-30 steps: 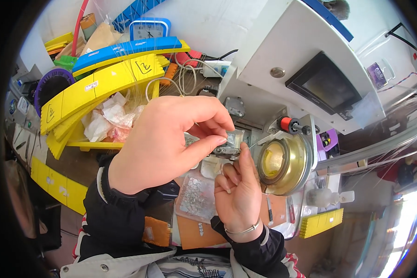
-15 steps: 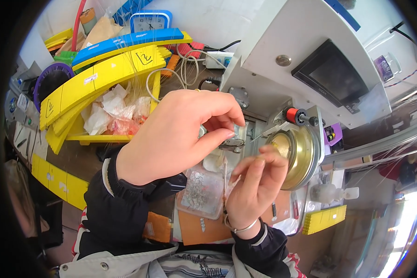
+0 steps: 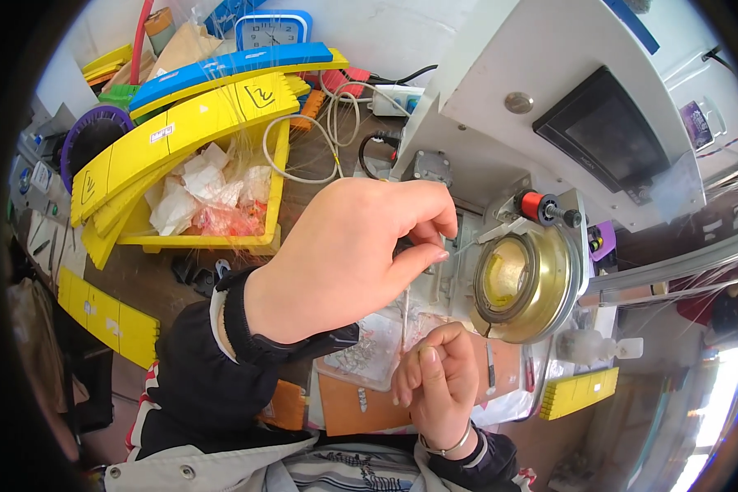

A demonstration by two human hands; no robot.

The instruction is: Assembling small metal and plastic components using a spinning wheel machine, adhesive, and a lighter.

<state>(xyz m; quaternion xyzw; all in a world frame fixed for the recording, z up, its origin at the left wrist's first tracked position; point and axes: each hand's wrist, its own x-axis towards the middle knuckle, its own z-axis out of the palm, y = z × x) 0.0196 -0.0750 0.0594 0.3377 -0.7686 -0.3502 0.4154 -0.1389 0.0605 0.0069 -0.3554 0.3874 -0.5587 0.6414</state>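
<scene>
My left hand [image 3: 348, 258] hangs in front of the machine [image 3: 476, 107], its thumb and forefinger pinched together. Whatever lies between those fingertips is too small to make out. Lower and to the right, my right hand [image 3: 439, 373] is closed, thumb pressed against curled fingers; any thing inside is hidden. It is beside a clear plastic box [image 3: 399, 344] of small metallic pieces. Right of the left fingertips sits a gold-coloured round metal drum [image 3: 549, 287]. Above the drum, a spool of red thread [image 3: 539, 208] is mounted on the machine.
A yellow bin [image 3: 280, 193] of crumpled plastic stands at the left, with long yellow foam strips [image 3: 197, 115] over it. Behind are a blue clock [image 3: 272, 34] and loose cables [image 3: 336, 135]. A brown board [image 3: 344, 410] and a small yellow block [image 3: 580, 394] lie nearer.
My right hand has dropped away from the drum, and its fingers have curled in tighter. My left hand has shifted slightly right and down, still pinched. The whole view has shifted a little.
</scene>
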